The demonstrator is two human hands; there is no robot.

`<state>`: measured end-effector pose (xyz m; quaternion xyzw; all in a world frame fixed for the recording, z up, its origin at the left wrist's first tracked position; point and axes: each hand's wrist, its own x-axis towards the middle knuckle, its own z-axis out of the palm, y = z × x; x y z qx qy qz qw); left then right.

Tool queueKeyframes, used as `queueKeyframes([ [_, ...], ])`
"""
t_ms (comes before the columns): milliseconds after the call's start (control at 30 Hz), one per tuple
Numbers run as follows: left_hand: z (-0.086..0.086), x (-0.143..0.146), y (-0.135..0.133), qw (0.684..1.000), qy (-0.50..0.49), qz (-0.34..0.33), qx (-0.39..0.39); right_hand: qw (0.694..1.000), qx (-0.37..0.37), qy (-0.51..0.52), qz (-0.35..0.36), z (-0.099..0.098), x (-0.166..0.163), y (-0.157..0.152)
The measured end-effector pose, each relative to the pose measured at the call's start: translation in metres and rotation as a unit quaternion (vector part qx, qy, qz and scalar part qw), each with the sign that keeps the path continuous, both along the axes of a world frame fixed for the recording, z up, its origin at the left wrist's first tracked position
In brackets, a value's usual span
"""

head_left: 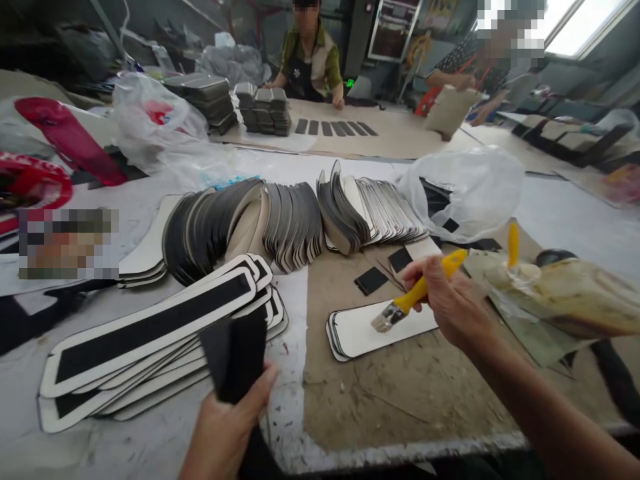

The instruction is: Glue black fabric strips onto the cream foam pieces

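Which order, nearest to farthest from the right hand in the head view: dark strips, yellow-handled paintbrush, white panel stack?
1. Yellow-handled paintbrush: held in the right hand.
2. White panel stack: just left of it.
3. Dark strips: on the far table.

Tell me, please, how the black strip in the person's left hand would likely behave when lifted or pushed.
The black strip probably flexes easily, since it shows a bend just above the left hand. It seems likely to be light for its size, as it looks thin. Its matte surface suggests it may not be very slippery.
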<state>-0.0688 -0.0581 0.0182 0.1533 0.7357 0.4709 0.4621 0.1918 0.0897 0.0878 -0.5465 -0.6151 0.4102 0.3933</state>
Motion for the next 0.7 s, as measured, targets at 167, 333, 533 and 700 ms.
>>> queueKeyframes([
  [167, -0.004, 0.057, 0.044, 0.992, 0.007, -0.129, 0.016, 0.977, -0.075, 0.196, -0.033, -0.043, 0.006, -0.020],
  [333, -0.011, 0.072, 0.064, 0.981, 0.001, -0.191, -0.010, 0.946, -0.165, 0.275, -0.050, -0.069, -0.001, -0.027],
  [533, -0.024, 0.076, 0.069, 0.981, 0.023, -0.193, -0.031, 0.971, -0.135, 0.194, -0.029, -0.081, 0.007, -0.033],
  [700, -0.029, 0.078, 0.067, 0.980, 0.029, -0.192, -0.044, 0.997, 0.007, 0.007, -0.076, -0.067, 0.041, -0.027],
])
